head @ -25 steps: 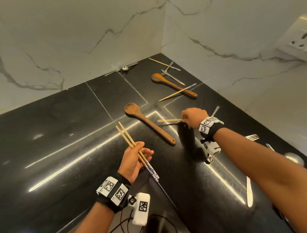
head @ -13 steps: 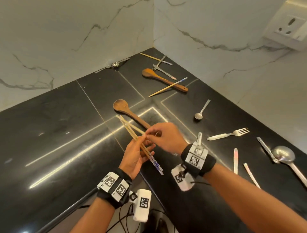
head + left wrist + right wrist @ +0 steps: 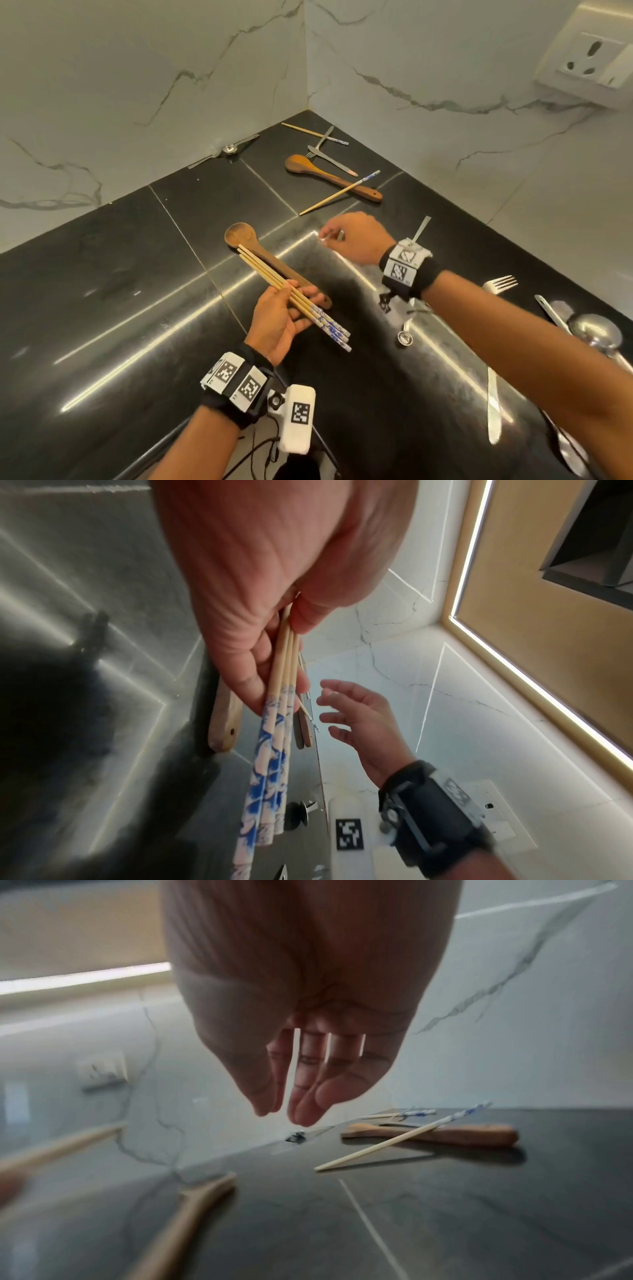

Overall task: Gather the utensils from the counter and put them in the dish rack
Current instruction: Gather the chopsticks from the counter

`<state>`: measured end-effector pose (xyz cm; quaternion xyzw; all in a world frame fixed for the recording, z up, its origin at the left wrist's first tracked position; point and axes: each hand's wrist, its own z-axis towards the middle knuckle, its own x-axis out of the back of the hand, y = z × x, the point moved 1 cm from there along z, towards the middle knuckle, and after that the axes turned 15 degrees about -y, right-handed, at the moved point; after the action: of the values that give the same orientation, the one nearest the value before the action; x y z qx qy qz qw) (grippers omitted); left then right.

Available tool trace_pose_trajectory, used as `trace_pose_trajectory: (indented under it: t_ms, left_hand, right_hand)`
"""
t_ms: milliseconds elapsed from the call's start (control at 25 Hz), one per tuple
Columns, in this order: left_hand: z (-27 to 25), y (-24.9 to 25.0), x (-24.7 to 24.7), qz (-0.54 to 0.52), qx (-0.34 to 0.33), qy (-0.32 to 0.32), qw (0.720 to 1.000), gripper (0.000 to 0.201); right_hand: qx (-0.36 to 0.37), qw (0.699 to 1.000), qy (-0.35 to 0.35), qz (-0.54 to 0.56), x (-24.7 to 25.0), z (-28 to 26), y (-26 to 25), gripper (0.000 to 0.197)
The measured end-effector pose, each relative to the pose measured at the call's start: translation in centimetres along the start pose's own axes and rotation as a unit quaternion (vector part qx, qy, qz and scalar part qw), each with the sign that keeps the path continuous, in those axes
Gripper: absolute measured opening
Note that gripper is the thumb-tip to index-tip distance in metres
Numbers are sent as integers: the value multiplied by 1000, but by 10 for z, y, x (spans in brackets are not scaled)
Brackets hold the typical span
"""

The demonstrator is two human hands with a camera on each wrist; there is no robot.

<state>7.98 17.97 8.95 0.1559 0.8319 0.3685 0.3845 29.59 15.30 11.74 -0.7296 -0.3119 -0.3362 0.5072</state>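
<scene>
The third chopstick has gone over from the right hand to the left hand, which now grips a bundle of three chopsticks, where half a second ago the two hands met over it. The bundle sits level above the counter, patterned blue-and-white ends toward the person, plain tips over the bowl of the near wooden spoon lying beneath. The right hand, emptied, has swung away toward the far corner; in its wrist view the fingers hang relaxed and slightly apart, holding nothing. My guess is it is heading for the loose chopstick that leans across the handle of the far wooden spoon, so the gathering seems to go kind by kind, chopsticks first. Further back another chopstick lies crossed with a fork and a table knife, and a small steel spoon sits against the wall. On the right side a fork, a ladle and more cutlery wait, partly hidden by the forearm. No dish rack shows in any view, so nothing can be said of what it holds; from what lies about, most of the job is still ahead.
</scene>
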Motion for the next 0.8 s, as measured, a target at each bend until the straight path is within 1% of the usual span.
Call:
trace_pose_trajectory:
  t_ms: [120,160,240,360,440,520,600,680,760,800]
  left_hand:
    - [10,10,9,-1,9,0,1000,25]
    - [15,13,11,1,12,-1,1000,25]
    - [25,20,19,0,16,1,1000,24]
    - [40,34,29,3,15,1,1000,28]
    - [49,42,38,-4,12,5,1000,30]
    - [56,49,48,-10,12,6,1000,31]
    - [62,56,57,-14,13,-2,1000,29]
    - [68,59,64,-18,15,-4,1000,24]
    - [73,62,65,-21,18,-6,1000,22]
    - [76,62,65,-23,20,-8,1000,21]
  right_hand:
    - [-67,990,-22,-123,29,52,34,34]
    - [-84,985,-25,-148,36,66,45,38]
    - [-101,980,-33,-166,42,91,62,45]
    - [-123,974,-24,-191,47,125,77,50]
    - [-133,966,-23,-221,50,143,83,47]
    - [-139,955,-35,-261,50,156,87,34]
    - [-148,944,-31,-295,50,161,91,18]
    - [-148,938,-31,-313,53,163,91,11]
    - [-131,948,-25,-290,60,160,81,16]
    - [-115,959,-4,-260,65,155,69,18]
